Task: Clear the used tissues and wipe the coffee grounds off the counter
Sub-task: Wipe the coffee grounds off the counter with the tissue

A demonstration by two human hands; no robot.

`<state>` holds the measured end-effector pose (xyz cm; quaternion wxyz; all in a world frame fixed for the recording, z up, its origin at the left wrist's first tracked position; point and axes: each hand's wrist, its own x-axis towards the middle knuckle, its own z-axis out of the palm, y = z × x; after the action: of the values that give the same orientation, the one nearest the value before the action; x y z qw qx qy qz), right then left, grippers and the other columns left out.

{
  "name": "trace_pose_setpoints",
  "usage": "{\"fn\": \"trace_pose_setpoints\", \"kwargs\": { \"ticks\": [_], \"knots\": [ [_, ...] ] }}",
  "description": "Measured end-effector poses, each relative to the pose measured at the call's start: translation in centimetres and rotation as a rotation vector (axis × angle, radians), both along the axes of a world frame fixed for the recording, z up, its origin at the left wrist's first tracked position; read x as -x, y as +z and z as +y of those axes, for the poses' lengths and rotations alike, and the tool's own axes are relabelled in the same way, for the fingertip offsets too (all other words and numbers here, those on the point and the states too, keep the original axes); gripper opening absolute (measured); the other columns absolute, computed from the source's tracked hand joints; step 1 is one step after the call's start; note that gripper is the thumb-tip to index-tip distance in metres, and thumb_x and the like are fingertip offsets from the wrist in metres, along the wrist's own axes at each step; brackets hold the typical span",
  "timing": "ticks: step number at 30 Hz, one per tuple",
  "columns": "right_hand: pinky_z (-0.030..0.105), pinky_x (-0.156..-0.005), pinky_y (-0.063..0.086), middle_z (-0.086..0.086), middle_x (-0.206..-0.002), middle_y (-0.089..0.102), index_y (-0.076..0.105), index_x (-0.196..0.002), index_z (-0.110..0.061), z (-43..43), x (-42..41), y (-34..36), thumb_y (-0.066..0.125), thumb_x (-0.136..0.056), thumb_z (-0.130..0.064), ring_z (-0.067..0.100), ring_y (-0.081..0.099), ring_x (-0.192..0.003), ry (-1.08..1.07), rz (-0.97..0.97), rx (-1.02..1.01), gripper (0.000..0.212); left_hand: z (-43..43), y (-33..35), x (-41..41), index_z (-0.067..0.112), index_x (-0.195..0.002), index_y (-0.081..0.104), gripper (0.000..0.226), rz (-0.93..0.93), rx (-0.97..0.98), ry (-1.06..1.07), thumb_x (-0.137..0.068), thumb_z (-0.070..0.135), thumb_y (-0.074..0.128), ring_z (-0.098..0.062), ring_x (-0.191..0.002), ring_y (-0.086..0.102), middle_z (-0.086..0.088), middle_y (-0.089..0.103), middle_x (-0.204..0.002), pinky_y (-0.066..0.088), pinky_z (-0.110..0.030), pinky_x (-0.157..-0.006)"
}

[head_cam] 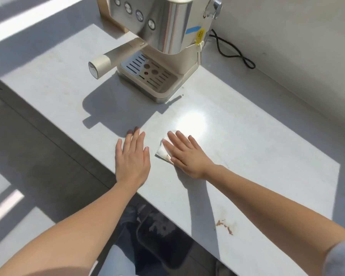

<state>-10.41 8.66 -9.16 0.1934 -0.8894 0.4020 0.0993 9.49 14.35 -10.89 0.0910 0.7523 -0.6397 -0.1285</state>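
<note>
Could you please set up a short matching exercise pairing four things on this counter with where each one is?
Things:
1. tissue
2. brown stain
3. black cord
4. left hand

Places:
A. behind the coffee machine, along the wall
B. flat on the bare counter
C. under the right hand
D. near the counter's front edge

Pairs: 1-C, 2-D, 3-A, 4-B
</note>
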Motion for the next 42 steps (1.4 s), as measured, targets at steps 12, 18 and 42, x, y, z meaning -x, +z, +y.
{"fn": "trace_pose_setpoints", "kwargs": {
  "ticks": [12,18,42],
  "knots": [
    [0.052,-0.118,-0.005,0.000,-0.161,0.011,0.047,-0.135,-0.043,10.4,0.5,2.4,0.053,-0.082,0.007,0.028,-0.009,-0.148,0.214,-0.042,0.175,0.073,0.2,0.4,-0.5,0.017,-0.146,0.028,0.051,0.096,-0.004,-0.053,-0.097,0.025,0.039,-0.021,-0.147,0.012,-0.002,0.019,-0.159,0.006,-0.045,-0.118],
    [0.047,-0.118,0.008,0.002,-0.156,0.029,0.051,-0.135,-0.030,12.0,5.9,4.5,0.048,-0.088,-0.005,0.023,0.013,-0.148,-0.424,-0.436,0.236,0.053,2.4,3.5,0.7,0.015,-0.139,0.039,0.046,0.197,0.192,-0.564,-0.094,0.014,0.044,-0.019,-0.145,0.021,-0.002,0.026,-0.156,0.011,-0.040,-0.119],
    [0.044,-0.119,0.001,-0.007,-0.161,0.009,0.014,-0.152,-0.031,20.7,22.3,-2.0,0.016,-0.096,-0.042,0.013,0.000,-0.148,-1.132,0.070,0.258,0.057,7.8,0.0,14.1,0.024,-0.149,-0.008,0.058,0.055,-0.090,-0.817,-0.096,0.039,0.009,-0.002,-0.143,-0.020,0.012,-0.013,-0.157,-0.018,-0.024,-0.114]
  ]
}}
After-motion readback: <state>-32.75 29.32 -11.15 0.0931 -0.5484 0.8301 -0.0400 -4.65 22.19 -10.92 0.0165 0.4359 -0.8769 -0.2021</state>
